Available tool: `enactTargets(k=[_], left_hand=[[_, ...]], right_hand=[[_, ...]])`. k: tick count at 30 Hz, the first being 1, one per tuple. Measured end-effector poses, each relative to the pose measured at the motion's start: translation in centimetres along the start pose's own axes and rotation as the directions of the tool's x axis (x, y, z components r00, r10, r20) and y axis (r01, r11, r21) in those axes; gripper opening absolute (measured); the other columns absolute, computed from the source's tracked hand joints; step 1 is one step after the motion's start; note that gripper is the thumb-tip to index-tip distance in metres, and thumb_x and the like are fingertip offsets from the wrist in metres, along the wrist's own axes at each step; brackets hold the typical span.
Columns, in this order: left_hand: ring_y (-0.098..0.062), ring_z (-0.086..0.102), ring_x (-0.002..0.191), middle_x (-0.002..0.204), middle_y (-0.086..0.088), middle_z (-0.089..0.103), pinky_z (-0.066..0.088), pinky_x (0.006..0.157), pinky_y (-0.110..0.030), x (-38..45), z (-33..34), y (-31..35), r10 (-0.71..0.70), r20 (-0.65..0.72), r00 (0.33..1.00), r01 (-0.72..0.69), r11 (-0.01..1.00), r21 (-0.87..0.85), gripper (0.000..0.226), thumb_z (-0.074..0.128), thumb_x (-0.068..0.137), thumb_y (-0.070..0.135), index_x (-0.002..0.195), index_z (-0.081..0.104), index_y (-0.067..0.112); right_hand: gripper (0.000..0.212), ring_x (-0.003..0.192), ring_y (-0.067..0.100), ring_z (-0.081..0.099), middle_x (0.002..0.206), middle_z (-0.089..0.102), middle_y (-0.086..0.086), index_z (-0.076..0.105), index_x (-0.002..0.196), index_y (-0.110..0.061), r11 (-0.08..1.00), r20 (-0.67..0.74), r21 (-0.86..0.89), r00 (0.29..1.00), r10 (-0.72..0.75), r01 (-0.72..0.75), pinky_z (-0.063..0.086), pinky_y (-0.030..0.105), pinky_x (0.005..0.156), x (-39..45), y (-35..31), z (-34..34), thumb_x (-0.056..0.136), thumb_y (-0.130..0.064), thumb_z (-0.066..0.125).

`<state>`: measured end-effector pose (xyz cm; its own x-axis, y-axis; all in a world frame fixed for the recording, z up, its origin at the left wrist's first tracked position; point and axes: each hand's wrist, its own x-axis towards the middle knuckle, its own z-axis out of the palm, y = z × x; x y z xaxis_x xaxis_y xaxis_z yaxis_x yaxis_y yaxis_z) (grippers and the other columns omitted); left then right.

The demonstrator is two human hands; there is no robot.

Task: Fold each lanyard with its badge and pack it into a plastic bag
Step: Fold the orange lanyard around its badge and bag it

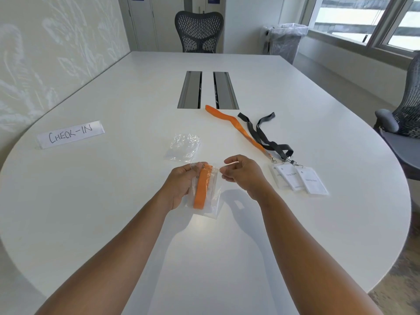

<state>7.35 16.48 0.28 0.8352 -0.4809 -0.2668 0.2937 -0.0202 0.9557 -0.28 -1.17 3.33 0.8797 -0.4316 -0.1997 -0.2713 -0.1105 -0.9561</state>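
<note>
Orange lanyard point(201, 189) folded inside bag point(213, 201), near centre above table point(113, 189). Left hand point(181, 185) clamped on bag; right hand point(241, 172) apart, fingers curled, empty. Judgement: pinch mouth, press shut evenly. Spare bags point(183, 147) far-left; loose lanyards point(261, 137), badges point(297, 179) right, clear of work.

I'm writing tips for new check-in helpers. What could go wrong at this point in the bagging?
1. The plastic bag with the folded orange lanyard is held only by the left hand; the right hand looks off it, so the fold might slide out.
2. The waiting orange lanyard and black lanyards overlap; lifting one may drag another.
</note>
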Motion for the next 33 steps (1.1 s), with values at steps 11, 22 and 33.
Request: enactTargets(k=[11, 22, 33], left_hand=[[-0.017, 0.071, 0.09, 0.103, -0.003, 0.077, 0.059, 0.085, -0.034, 0.6, -0.1, -0.8, -0.055, 0.024, 0.998, 0.056, 0.998, -0.02, 0.029, 0.066, 0.095, 0.038, 0.113, 0.076, 0.017], [-0.023, 0.07, 0.093, 0.107, -0.013, 0.074, 0.058, 0.086, -0.034, 1.0, 0.2, -1.5, -0.089, 0.022, 0.996, 0.09, 0.991, -0.094, 0.039, 0.064, 0.098, 0.035, 0.118, 0.068, 0.002], [-0.022, 0.066, 0.08, 0.092, -0.006, 0.072, 0.052, 0.087, -0.041, 1.2, 0.0, -1.4, -0.041, -0.029, 0.999, 0.039, 0.998, -0.058, 0.015, 0.065, 0.098, 0.029, 0.097, 0.061, 0.015]], right_hand=[[0.03, 0.094, 0.024, 0.07, 0.105, 0.069, 0.015, 0.061, 0.112, -0.009, 0.98, -0.032, 0.105, 0.984, 0.174, -0.17, 0.059, 0.032, 0.086, 1.2, 1.9, -0.1, 0.086, -0.006, 0.074], [0.03, 0.085, 0.019, 0.06, 0.096, 0.062, 0.011, 0.054, 0.118, -0.008, 0.985, -0.06, 0.07, 0.985, 0.161, -0.157, 0.055, 0.028, 0.077, 1.4, 2.2, 0.3, 0.09, -0.008, 0.065], [0.03, 0.084, 0.02, 0.062, 0.096, 0.065, 0.01, 0.059, 0.113, -0.01, 0.992, -0.01, 0.079, 0.995, 0.095, -0.093, 0.055, 0.033, 0.079, 1.2, 2.2, 0.4, 0.086, -0.011, 0.071]])
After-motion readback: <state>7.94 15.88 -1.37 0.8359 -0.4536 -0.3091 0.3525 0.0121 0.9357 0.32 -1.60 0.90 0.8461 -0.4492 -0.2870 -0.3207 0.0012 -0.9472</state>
